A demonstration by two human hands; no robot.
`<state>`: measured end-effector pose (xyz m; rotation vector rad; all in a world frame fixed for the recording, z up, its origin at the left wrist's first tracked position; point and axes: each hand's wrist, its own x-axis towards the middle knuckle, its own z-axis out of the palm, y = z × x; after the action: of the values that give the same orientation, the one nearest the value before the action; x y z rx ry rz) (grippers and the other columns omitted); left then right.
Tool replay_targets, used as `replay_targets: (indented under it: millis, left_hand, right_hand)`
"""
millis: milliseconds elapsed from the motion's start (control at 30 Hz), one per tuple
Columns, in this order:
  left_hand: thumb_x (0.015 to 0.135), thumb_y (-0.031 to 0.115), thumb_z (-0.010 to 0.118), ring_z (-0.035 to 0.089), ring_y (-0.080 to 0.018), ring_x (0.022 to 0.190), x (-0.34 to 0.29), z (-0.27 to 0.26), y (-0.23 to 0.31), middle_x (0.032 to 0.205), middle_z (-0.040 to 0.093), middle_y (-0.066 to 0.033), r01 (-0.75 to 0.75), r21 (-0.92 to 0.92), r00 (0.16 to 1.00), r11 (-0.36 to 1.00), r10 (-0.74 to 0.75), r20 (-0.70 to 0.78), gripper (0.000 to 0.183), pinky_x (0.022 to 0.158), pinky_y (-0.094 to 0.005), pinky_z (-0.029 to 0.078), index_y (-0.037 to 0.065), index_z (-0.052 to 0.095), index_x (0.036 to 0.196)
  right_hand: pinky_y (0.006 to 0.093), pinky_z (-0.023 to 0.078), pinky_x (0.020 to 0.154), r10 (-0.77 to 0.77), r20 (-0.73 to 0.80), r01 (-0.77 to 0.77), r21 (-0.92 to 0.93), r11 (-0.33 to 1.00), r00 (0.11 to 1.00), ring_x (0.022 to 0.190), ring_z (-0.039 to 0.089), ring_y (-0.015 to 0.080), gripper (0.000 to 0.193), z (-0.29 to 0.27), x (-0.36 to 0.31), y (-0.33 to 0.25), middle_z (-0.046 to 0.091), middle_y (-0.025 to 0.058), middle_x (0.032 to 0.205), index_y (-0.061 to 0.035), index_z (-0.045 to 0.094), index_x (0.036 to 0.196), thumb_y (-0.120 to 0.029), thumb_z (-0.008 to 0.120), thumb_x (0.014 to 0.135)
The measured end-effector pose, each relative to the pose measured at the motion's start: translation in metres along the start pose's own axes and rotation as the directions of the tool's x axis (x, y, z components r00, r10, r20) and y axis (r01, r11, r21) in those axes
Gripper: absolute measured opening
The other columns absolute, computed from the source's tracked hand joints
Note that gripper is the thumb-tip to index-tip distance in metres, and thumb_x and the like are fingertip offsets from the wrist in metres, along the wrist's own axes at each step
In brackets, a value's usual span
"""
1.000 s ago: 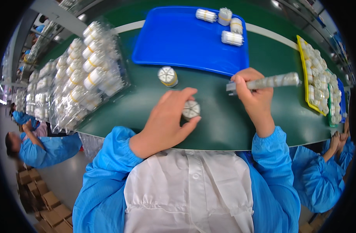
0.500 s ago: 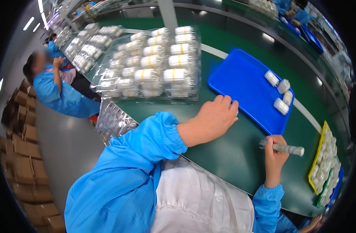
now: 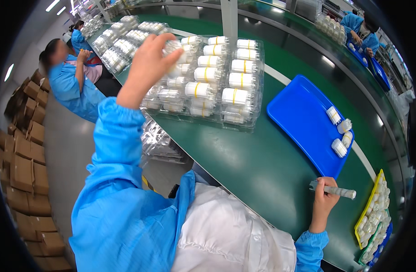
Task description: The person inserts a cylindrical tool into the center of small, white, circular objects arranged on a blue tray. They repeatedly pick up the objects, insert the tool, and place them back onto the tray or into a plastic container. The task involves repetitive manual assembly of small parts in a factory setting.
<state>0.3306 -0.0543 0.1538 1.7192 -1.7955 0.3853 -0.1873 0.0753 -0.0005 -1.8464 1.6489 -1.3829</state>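
My left hand is raised over the left part of a clear plastic blister tray. Its thumb and fingers are closed around a white cylindrical part, which is slightly blurred. Rows of similar white cylinders with yellow bands fill the stacked tray. Low on the right, my right hand grips a grey stick-like tool with a pale round end, held nearly level above the green table. Just beyond it lies a blue tray, with several white cylinders near its right edge.
A yellow-rimmed tray full of white parts lies at the far right. More filled clear trays stand at the far left, beside a seated co-worker in blue. Cardboard boxes line the floor at left. A metal post rises behind the trays.
My left hand has moved from the blue tray's near edge left and up to the clear tray. My right hand still grips the grey tool, and the view has shifted.
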Motion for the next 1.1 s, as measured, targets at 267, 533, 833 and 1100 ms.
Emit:
replay_targets:
  millis: [267, 533, 833, 1100]
  left_hand:
    - [0.095, 0.033, 0.067, 0.064, -0.0373, 0.094, 0.024, 0.042, -0.039, 0.096, 0.063, -0.0147, -0.132, 0.237, 0.989, 0.962, 0.114, 0.089, 0.028, 0.081, -0.0468, 0.052, 0.009, 0.072, 0.108]
    - [0.098, 0.019, 0.064, 0.064, -0.0309, 0.077, 0.007, 0.040, -0.001, 0.088, 0.065, -0.0142, -0.122, 0.050, 0.968, 0.991, 0.130, -0.214, 0.019, 0.072, -0.0390, 0.050, 0.002, 0.072, 0.101]
    - [0.085, 0.004, 0.071, 0.064, -0.0324, 0.090, -0.063, 0.133, 0.319, 0.096, 0.065, -0.0121, -0.530, -0.703, 0.730, 0.474, 0.677, -0.094, 0.014, 0.079, -0.0415, 0.052, 0.003, 0.068, 0.099]
    - [0.082, 0.011, 0.074, 0.062, -0.0359, 0.103, -0.058, 0.243, 0.414, 0.107, 0.061, -0.0178, -0.678, -0.544, 0.565, 0.495, 0.824, 0.046, 0.043, 0.087, -0.0451, 0.053, 0.002, 0.059, 0.121]
  right_hand:
    - [0.0298, 0.046, 0.068, 0.019, -0.007, -0.019, -0.037, 0.999, 1.000, 0.075, 0.059, 0.0152, 0.013, 0.000, 0.001, 0.001, 0.065, 0.0078, 0.083, 0.0003, 0.065, 0.082, -0.005, 0.064, 0.094]
    - [0.0332, 0.050, 0.067, 0.019, 0.025, -0.019, 0.031, 0.999, 1.000, 0.073, 0.063, 0.0219, 0.004, 0.000, 0.001, -0.014, 0.065, 0.0119, 0.081, 0.0019, 0.066, 0.083, 0.001, 0.067, 0.087]
    - [0.0363, 0.052, 0.058, -0.120, 0.055, 0.122, -0.034, 0.992, 0.991, 0.064, 0.066, 0.0257, 0.014, 0.003, 0.004, -0.011, 0.066, 0.0075, 0.074, -0.0063, 0.065, 0.080, -0.008, 0.078, 0.082]
    - [0.0360, 0.052, 0.058, -0.209, -0.003, 0.208, -0.068, 0.976, 0.978, 0.065, 0.067, 0.0273, 0.016, -0.005, 0.005, -0.013, 0.067, 0.0065, 0.075, -0.0062, 0.064, 0.079, -0.008, 0.080, 0.080]
